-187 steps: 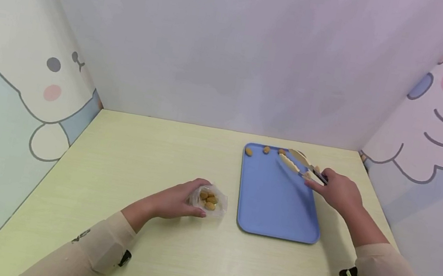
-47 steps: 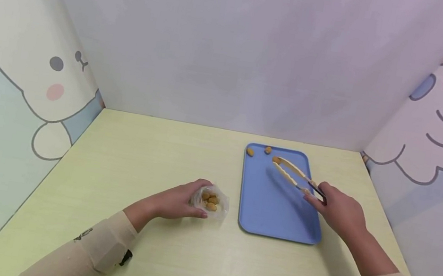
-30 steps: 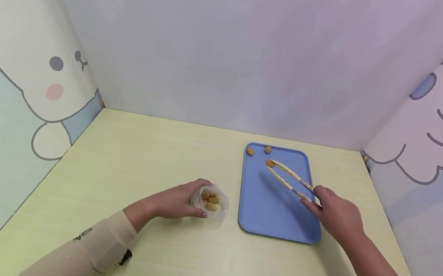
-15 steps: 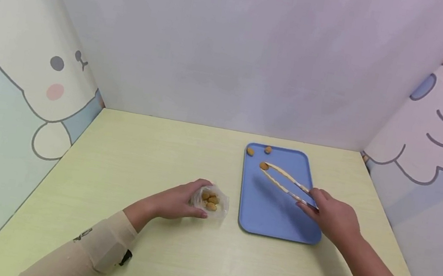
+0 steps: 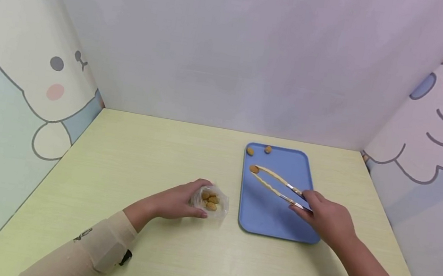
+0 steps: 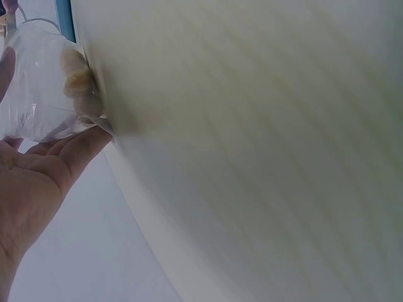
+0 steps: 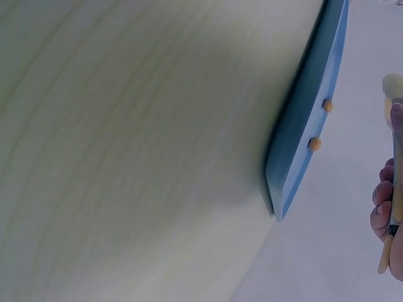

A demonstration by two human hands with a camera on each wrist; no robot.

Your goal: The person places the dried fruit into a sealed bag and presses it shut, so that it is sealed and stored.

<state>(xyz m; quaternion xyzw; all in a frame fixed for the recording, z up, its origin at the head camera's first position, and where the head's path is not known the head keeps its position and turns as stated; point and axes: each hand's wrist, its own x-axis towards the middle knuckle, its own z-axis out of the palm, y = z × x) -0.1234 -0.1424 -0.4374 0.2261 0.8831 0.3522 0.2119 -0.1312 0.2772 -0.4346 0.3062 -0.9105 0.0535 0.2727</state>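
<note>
My left hand (image 5: pixel 179 201) is curled round a clear plastic bag (image 5: pixel 223 207) that stands with its mouth open on the table. Several brown, oval, nut-like pieces (image 5: pixel 212 199) lie inside it; through the bag's side they show low down in the left wrist view. My right hand (image 5: pixel 327 218) grips a pair of food tongs (image 5: pixel 276 176) with pale tips. Between those tips one brown nut-like piece (image 5: pixel 254 168) is pinched, over the left part of the blue tray (image 5: pixel 273 222). Two more such pieces sit along the tray's far edge, one in the far left corner (image 5: pixel 250 152).
The tray lies to the right of the bag on a pale wooden table (image 5: pixel 151 146). A plain wall (image 5: pixel 234 54) closes off the back. Panels with cartoon animals stand at the left (image 5: pixel 21 70) and right (image 5: pixel 436 113).
The tongs closed on a nut-like piece at the tray's far edge, lifted it and carried it left and nearer, towards the bag. My left hand and the bag stayed put.
</note>
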